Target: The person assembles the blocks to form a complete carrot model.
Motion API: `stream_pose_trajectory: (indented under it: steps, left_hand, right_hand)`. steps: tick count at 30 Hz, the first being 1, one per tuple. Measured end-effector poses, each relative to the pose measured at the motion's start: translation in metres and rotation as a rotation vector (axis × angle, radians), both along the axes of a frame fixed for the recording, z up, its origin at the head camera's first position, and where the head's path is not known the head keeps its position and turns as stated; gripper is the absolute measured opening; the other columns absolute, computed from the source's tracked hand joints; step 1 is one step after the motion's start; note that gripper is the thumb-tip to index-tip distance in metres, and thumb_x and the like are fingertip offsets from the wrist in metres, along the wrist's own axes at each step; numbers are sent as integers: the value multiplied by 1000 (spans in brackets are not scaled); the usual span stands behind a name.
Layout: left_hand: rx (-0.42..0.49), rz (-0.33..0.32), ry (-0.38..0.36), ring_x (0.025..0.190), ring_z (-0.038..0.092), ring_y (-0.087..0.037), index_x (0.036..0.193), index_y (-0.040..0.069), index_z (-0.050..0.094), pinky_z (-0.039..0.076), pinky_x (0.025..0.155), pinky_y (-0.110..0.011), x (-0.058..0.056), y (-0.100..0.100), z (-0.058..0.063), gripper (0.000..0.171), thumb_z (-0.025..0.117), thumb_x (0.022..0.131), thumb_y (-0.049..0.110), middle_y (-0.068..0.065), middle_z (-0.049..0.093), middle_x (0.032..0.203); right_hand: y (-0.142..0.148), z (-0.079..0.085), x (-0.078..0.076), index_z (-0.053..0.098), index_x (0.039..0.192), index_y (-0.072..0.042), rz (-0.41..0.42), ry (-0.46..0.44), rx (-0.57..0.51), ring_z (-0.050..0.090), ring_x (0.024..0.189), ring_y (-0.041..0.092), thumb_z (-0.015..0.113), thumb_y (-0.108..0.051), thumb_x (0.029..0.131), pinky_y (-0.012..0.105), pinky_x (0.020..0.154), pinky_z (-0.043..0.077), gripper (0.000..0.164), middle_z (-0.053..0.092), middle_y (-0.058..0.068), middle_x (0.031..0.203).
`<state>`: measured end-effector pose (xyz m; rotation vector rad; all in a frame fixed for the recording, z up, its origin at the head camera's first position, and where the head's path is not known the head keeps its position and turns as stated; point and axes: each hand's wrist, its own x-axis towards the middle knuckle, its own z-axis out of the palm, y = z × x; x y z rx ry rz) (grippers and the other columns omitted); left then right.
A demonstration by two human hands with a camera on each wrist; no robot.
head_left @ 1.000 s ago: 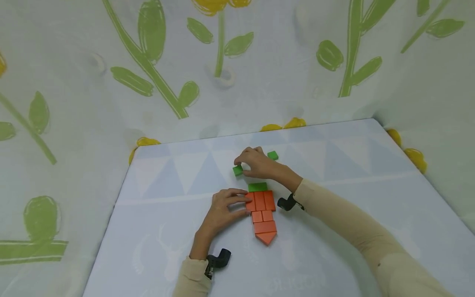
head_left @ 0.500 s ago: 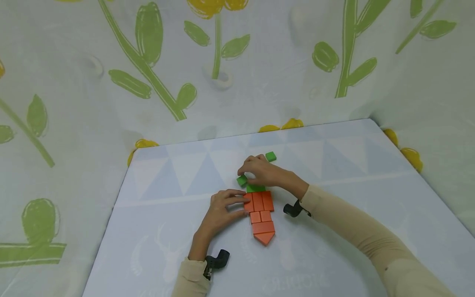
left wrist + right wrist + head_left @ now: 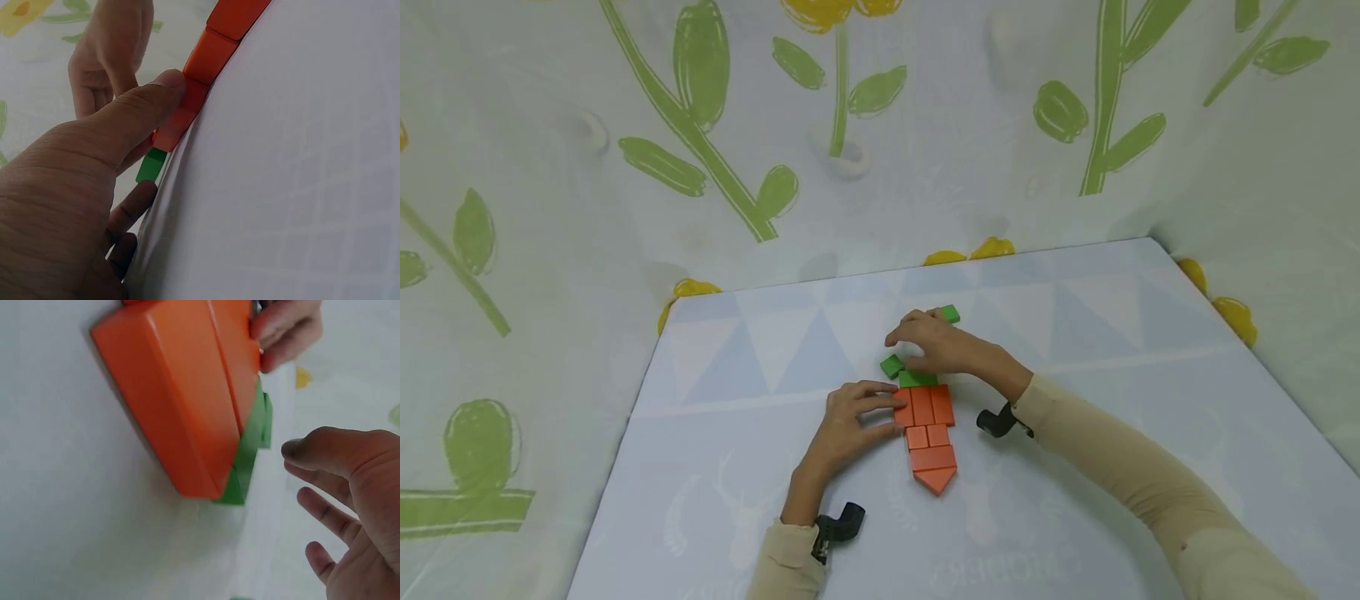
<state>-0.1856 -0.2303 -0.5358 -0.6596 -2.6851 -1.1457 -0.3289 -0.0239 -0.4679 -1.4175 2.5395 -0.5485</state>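
Flat on the table lies a figure of orange blocks (image 3: 922,407), ending in an orange triangular block (image 3: 936,481) at the near end. A green rectangular block (image 3: 917,379) adjoins its far end. Just beyond, at the far left corner, sits a small green block (image 3: 892,366), turned at an angle. My left hand (image 3: 850,415) rests its thumb and fingers along the figure's left side; the thumb (image 3: 150,97) touches an orange block. Above the green blocks my right hand (image 3: 936,343) has its fingers spread, with a gap to them in the right wrist view.
Another green block (image 3: 951,313) lies behind the right hand, partly covered by it. The pale patterned table (image 3: 1037,517) extends to both sides. A curtain (image 3: 925,192) with a flower print hangs behind the table's far edge.
My right hand has brought the small green block nearer, to the rectangular green block's corner, and let it go. The left hand has stayed at the orange blocks.
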Motion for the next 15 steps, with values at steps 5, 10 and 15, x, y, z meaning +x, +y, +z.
stream_pose_trajectory:
  steps: [5,10,15]
  left_hand:
    - [-6,11,10,121,49,-16,118,26,75,26,104,-50,-1,0,1,33,79,86,35,7,60,133]
    - [-10,13,13,121,49,-18,118,26,75,26,104,-50,-1,1,1,33,79,86,35,8,60,133]
    - [-1,14,0,122,49,-18,118,27,75,26,103,-49,1,3,1,34,80,85,35,8,59,133]
  right_hand:
    - [19,4,-13,66,129,-10,-147,58,-38,46,127,27,72,-13,91,53,100,29,38,64,3,130]
    - [44,-3,-27,62,133,-9,-323,96,-8,42,130,30,70,-11,91,56,99,27,43,60,8,136]
    - [60,-12,-35,62,133,-7,-402,78,28,40,131,33,68,-9,91,59,100,25,43,60,10,136]
